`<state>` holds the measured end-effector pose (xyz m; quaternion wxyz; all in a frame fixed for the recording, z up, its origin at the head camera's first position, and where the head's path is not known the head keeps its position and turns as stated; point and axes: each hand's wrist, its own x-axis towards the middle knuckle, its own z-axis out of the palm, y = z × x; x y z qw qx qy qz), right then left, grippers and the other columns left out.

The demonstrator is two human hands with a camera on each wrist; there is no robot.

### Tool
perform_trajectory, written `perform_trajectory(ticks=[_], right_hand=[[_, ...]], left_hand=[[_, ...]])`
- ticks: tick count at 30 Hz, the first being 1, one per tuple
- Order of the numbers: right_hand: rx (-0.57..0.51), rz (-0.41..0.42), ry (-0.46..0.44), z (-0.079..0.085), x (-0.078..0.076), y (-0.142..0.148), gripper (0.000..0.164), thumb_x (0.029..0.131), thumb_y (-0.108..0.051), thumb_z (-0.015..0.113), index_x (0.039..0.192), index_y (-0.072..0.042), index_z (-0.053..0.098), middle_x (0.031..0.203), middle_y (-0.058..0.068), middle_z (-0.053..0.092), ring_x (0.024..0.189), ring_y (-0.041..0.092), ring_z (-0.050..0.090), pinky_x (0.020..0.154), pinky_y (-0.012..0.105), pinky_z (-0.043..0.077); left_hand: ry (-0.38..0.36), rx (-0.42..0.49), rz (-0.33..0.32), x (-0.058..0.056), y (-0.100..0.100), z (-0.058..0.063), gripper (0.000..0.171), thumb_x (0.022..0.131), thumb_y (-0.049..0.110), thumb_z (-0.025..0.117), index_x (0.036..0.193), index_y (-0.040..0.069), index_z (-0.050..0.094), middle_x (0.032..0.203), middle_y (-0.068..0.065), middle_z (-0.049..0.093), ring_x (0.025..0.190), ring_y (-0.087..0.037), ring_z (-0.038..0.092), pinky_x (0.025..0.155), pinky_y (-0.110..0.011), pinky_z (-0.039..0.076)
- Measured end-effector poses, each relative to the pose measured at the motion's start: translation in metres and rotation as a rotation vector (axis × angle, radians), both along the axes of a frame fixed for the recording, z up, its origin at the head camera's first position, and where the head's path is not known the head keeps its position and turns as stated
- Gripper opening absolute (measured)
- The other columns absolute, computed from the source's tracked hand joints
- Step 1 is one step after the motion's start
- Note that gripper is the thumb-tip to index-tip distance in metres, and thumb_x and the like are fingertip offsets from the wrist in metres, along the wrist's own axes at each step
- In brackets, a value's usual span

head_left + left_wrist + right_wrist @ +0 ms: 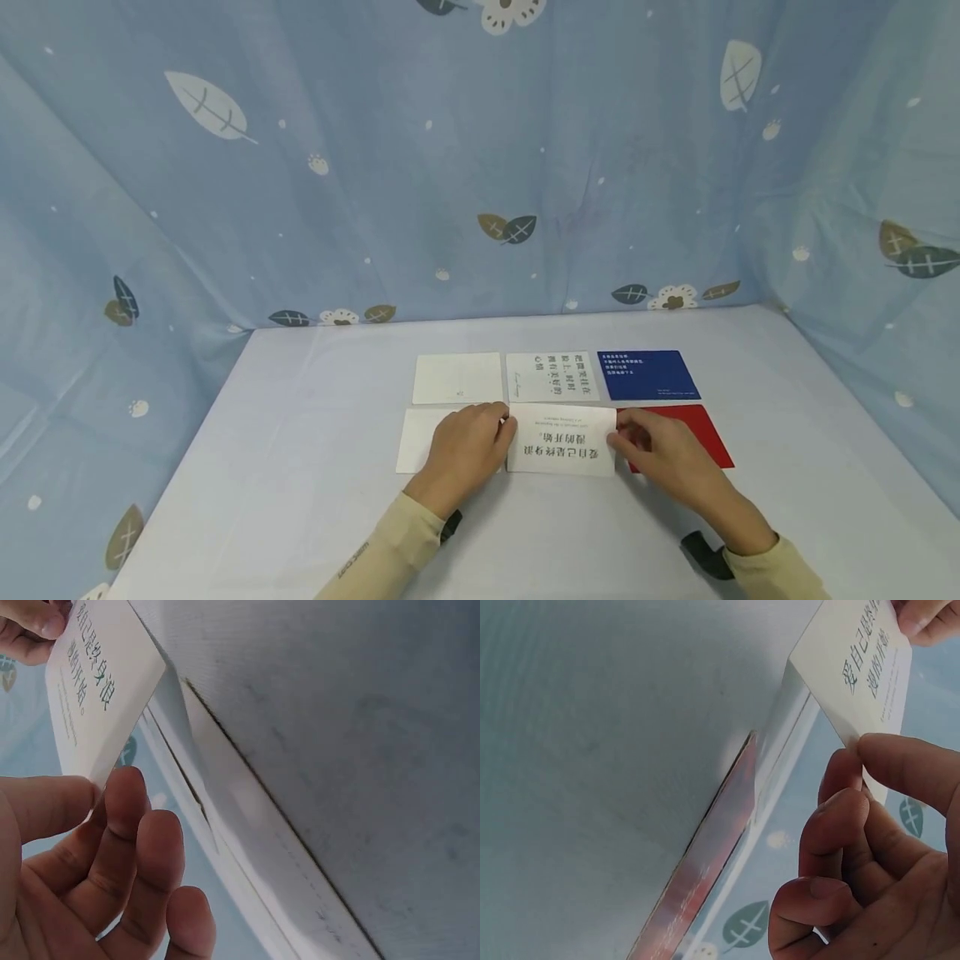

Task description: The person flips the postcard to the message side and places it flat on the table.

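A white card [562, 450] printed with dark Chinese characters is held between both hands in the front middle of the card layout. My left hand [467, 450] pinches its left edge between thumb and index finger. The right hand [671, 458] pinches the opposite edge the same way. Both wrist views show the card [105, 682] tilted and raised off the table. Beneath the left hand lies a plain white card [420, 437], partly covered by it. A red card [697, 433] lies partly behind the right hand.
Behind the held card lie a cream card [457, 379], a white card with writing [555, 392] and a dark blue card [648, 379], side by side. They rest on a white-covered table [315, 467]. A blue patterned curtain [390, 208] encloses the back and sides.
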<state>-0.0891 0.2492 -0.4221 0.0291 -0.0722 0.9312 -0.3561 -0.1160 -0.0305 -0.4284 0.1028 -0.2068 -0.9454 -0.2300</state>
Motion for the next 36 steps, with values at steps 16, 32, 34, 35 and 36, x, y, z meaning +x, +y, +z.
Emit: perform_trajectory(ticks=[16, 32, 34, 35, 36], right_hand=[[-0.051, -0.079, -0.092, 0.0037, -0.0016, -0.0042, 0.013, 0.097, -0.021, 0.069, 0.108, -0.013, 0.068, 0.079, -0.004, 0.07, 0.06, 0.019, 0.062, 0.054, 0.032, 0.054], [0.008, -0.067, -0.013, 0.0029, -0.0047, -0.0048, 0.022, 0.096, -0.023, 0.071, 0.116, -0.014, 0.066, 0.09, -0.007, 0.074, 0.078, 0.015, 0.065, 0.054, 0.027, 0.05], [0.005, -0.062, -0.011, 0.0031, -0.0052, -0.0048, 0.02, 0.097, -0.023, 0.071, 0.114, -0.014, 0.067, 0.091, -0.007, 0.074, 0.078, 0.015, 0.065, 0.053, 0.027, 0.049], [0.003, -0.059, -0.008, 0.0031, -0.0052, -0.0047, 0.019, 0.097, -0.023, 0.07, 0.114, -0.014, 0.067, 0.09, -0.007, 0.074, 0.078, 0.016, 0.064, 0.053, 0.027, 0.049], [0.002, -0.055, -0.004, 0.003, -0.0052, -0.0046, 0.018, 0.097, -0.022, 0.07, 0.113, -0.015, 0.067, 0.09, -0.007, 0.074, 0.078, 0.016, 0.064, 0.053, 0.027, 0.049]], left_hand=[[-0.035, 0.072, 0.0, -0.001, -0.0006, 0.0018, 0.021, 0.101, 0.023, 0.058, 0.094, 0.011, 0.074, 0.069, 0.008, 0.067, 0.056, -0.006, 0.051, 0.053, -0.024, 0.042], [-0.072, 0.132, -0.002, -0.0026, -0.0017, -0.0006, 0.021, 0.104, 0.021, 0.055, 0.088, 0.013, 0.067, 0.056, 0.013, 0.051, 0.045, -0.004, 0.043, 0.043, -0.023, 0.035], [-0.095, 0.144, -0.007, -0.0022, -0.0024, 0.0, 0.021, 0.105, 0.021, 0.054, 0.089, 0.014, 0.066, 0.057, 0.014, 0.051, 0.045, -0.003, 0.044, 0.043, -0.023, 0.035], [-0.111, 0.155, -0.011, -0.0021, -0.0029, 0.0003, 0.02, 0.105, 0.021, 0.053, 0.092, 0.013, 0.066, 0.059, 0.015, 0.052, 0.046, -0.003, 0.045, 0.044, -0.023, 0.037], [-0.129, 0.164, -0.014, -0.002, -0.0035, 0.0004, 0.02, 0.105, 0.021, 0.053, 0.094, 0.013, 0.067, 0.06, 0.016, 0.054, 0.047, -0.003, 0.046, 0.045, -0.023, 0.038]])
